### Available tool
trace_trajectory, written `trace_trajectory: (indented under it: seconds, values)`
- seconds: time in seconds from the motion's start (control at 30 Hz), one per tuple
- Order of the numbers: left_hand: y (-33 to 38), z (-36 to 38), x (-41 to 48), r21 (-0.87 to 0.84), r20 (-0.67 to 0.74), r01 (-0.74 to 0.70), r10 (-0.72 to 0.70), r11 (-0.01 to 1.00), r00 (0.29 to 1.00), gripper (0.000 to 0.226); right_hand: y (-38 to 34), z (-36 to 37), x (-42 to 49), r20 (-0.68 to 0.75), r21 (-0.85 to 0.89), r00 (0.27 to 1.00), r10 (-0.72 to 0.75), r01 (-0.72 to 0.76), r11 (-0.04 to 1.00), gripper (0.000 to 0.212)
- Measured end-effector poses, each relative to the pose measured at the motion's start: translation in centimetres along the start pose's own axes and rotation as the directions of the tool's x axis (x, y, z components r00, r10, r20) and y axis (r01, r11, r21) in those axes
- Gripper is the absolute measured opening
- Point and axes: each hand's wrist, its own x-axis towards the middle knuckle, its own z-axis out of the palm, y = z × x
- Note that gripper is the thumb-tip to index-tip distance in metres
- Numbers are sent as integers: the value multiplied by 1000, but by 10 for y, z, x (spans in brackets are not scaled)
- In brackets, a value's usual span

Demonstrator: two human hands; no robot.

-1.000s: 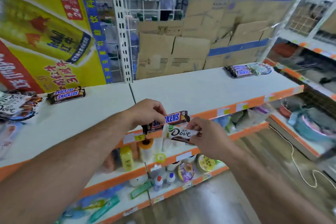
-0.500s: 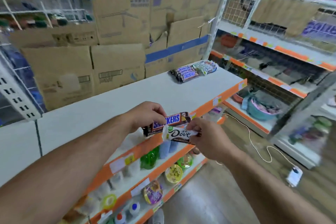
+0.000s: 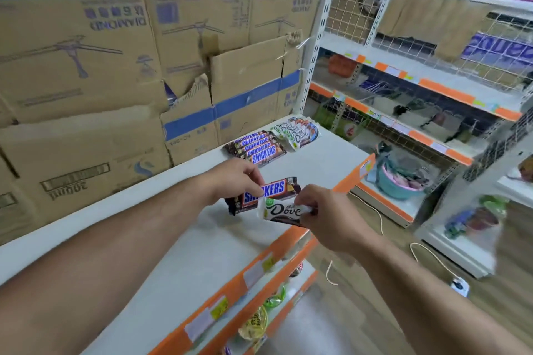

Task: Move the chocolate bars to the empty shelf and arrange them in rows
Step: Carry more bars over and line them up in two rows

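Nearest the camera, two bare forearms are stretched forward over the white shelf point(image 3: 202, 253), above its orange front edge. A Snickers bar point(image 3: 266, 192) is pinched at its left end by the thumb and fingers of the left hand point(image 3: 233, 179), which is closed around it; the bar is held roughly level, tilted up toward the right. Just in front of it, a Dove bar point(image 3: 284, 210) is gripped at its right end by the curled fingers of the right hand point(image 3: 326, 216). The two bars overlap, the Dove bar lying across the lower right part of the Snickers bar, and both are held clear of the shelf surface, near its front edge.

Farther back, at the far right corner of the shelf, a row of Snickers bars point(image 3: 255, 147) is laid side by side, and a row of Dove bars point(image 3: 297, 131) is set just beside it toward the right edge. Behind the shelf's back edge, cardboard boxes point(image 3: 115, 52) are stacked.
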Motion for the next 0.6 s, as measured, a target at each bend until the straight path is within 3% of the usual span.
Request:
trace_trajectory:
  seconds: [0.27,0.43,0.53,0.6]
  values:
    - [18,7,81,188,-193,51,-14,981,981,13,69,-8,96,105,42,984,-143,140,989,30]
    - [21,20,113,360,-401,217,-59,908,914,14,106,-18,154,204,87,936,-287,275,958,27]
    - [21,29,120,466,-476,268,-16,843,879,7,120,-24,183,261,101,891,-371,357,929,28]
    - [18,36,120,510,-532,287,36,811,846,16,126,-25,195,294,117,859,-418,402,908,28]
